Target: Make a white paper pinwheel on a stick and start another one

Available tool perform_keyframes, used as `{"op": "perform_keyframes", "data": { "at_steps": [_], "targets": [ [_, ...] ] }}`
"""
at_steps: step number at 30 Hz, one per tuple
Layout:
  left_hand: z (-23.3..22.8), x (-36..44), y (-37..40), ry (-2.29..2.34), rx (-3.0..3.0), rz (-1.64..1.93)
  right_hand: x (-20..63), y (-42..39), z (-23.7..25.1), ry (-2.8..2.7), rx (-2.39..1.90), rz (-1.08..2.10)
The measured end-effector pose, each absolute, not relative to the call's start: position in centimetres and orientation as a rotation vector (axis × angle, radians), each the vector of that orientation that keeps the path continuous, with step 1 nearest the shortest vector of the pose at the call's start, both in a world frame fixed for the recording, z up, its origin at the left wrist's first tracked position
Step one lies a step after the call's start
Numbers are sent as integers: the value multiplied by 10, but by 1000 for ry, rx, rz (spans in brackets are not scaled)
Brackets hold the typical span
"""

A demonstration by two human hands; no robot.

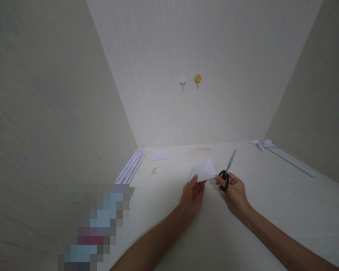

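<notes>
A small white folded paper (203,170) is held just above the desk (271,203), near its middle, pinched at its lower left corner by the left hand (192,194). It looks roughly triangular, with a creased point toward the far side. Just right of it, scissors (227,171) with black handles sit in the right hand (235,192), their grey blades closed and pointing far and slightly right.

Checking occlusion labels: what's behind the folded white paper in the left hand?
Behind the folded white paper the pale table shows, with brownish scraps farther back. The left hand pinches its lower corner; whatever table it covers is hidden. Scissors sit beside it in the right hand.
</notes>
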State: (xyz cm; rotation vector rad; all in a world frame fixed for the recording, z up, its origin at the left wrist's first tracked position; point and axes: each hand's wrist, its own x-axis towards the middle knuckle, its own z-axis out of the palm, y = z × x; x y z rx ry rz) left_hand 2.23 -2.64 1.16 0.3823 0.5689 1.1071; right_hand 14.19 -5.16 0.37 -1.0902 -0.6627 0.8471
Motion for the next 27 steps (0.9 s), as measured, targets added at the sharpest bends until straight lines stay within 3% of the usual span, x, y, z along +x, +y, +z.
{"op": "perform_keyframes", "data": {
  "at_steps": [4, 16, 27],
  "targets": [
    [9, 31, -39, 495, 488, 964, 138, -53, 3, -632, -1007, 918],
    [4, 37, -33, 620, 669, 1197, 136, -53, 1, -686, -1076, 1005],
    [3, 35, -40, 282, 1016, 927, 137, -54, 4, -656, -1043, 889]
  ]
}}
